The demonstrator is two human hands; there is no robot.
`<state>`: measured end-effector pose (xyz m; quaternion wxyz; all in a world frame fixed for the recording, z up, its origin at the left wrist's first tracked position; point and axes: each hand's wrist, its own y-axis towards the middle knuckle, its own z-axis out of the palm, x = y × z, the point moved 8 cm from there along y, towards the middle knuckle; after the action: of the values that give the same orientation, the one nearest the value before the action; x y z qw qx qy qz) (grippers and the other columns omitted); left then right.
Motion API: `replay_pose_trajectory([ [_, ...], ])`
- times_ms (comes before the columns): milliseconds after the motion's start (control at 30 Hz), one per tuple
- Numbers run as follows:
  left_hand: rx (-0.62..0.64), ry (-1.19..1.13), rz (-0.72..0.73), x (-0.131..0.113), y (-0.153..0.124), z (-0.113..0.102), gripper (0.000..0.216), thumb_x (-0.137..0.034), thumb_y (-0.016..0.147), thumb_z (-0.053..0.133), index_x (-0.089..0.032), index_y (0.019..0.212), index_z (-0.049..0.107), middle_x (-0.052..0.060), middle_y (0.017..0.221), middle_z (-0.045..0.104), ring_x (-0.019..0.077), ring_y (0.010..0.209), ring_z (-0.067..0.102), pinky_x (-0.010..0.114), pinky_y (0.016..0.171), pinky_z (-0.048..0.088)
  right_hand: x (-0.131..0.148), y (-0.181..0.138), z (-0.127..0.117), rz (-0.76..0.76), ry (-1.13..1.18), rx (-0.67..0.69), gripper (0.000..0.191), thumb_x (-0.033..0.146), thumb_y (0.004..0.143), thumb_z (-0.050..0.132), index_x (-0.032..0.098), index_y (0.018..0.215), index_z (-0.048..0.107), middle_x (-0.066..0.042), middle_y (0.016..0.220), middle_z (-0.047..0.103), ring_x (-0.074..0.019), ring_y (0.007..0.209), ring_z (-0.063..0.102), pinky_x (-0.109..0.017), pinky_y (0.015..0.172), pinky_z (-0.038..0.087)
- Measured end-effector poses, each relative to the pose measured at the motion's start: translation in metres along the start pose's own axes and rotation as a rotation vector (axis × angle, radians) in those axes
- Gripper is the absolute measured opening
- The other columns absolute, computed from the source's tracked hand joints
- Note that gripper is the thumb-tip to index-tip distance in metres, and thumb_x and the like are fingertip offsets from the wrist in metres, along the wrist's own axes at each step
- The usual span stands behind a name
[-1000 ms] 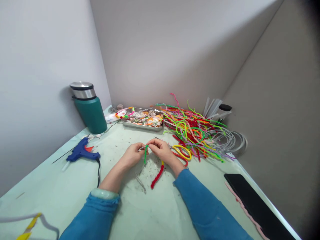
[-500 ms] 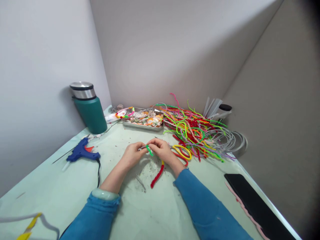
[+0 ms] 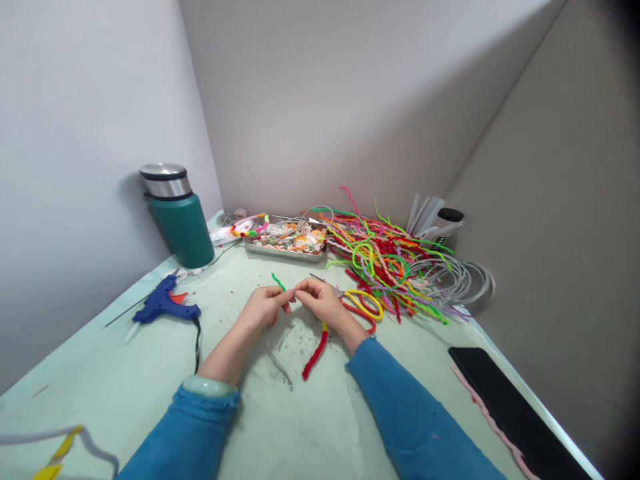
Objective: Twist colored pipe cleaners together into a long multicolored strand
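Note:
My left hand (image 3: 267,308) is closed in a pinch. A short green pipe cleaner (image 3: 279,282) sticks up from its fingertips. Below that hand a thin grey wire (image 3: 277,363) curves down to the table. Fingertip to fingertip with it, my right hand (image 3: 323,303) pinches the wire, mostly hidden by the fingers. From under the right hand hangs the wire's end wrapped in red and yellow pipe cleaner (image 3: 315,357). Scissors (image 3: 365,303) with yellow and red handles lie beside the right hand, blades partly behind it.
A blue glue gun (image 3: 167,301) and a green bottle (image 3: 181,223) stand left. At the back are a metal tray (image 3: 285,253) of scraps, a pipe cleaner pile (image 3: 385,253) and coiled grey wire (image 3: 470,283). A black phone-like slab (image 3: 520,413) lies right.
The green pipe cleaner's free end has swung from below the fingers to above and left of them. The grey wire's tail now shows below the left hand.

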<state>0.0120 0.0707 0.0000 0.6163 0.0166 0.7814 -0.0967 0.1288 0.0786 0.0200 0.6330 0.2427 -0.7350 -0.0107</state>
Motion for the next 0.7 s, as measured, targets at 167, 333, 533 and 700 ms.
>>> replay_pose_trajectory([
  [167,0.022,-0.124,-0.042,0.001,-0.001,0.003,0.034,-0.045,0.065,0.06,-0.011,0.07,0.06,-0.002,0.048,0.053,0.0034,0.03,0.028,0.02,0.034,0.024,0.001,-0.001,0.003,0.012,0.025,0.014,0.013,0.027,0.076,0.053,0.016,0.077,0.059,0.0,0.074,0.061,-0.0111,0.068,0.054,-0.023,0.064,0.041],
  [333,-0.095,0.141,0.064,-0.01,-0.003,-0.006,0.044,-0.053,0.072,0.048,-0.013,0.061,0.06,-0.002,0.04,0.049,0.0063,0.029,0.036,0.021,0.037,0.026,-0.008,0.001,-0.004,0.053,0.005,-0.049,0.014,0.03,0.075,0.054,0.017,0.075,0.058,0.003,0.066,0.055,-0.0092,0.059,0.048,-0.021,0.056,0.037],
  [533,-0.299,0.31,0.278,-0.021,-0.003,-0.022,0.03,-0.045,0.073,0.053,-0.017,0.077,0.062,0.0,0.063,0.064,0.0104,0.048,0.054,0.021,0.05,0.039,-0.021,0.003,-0.014,0.085,-0.024,-0.136,0.015,0.031,0.073,0.054,0.017,0.074,0.057,0.004,0.061,0.049,-0.0078,0.053,0.04,-0.02,0.051,0.032],
  [700,-0.299,0.473,0.539,-0.042,-0.012,-0.014,0.019,-0.029,0.075,0.054,-0.02,0.086,0.066,0.003,0.092,0.066,0.0117,0.067,0.058,0.022,0.066,0.044,-0.02,0.003,-0.016,0.105,-0.034,-0.156,0.016,0.032,0.073,0.054,0.016,0.074,0.058,0.004,0.06,0.048,-0.0079,0.052,0.039,-0.02,0.049,0.031],
])
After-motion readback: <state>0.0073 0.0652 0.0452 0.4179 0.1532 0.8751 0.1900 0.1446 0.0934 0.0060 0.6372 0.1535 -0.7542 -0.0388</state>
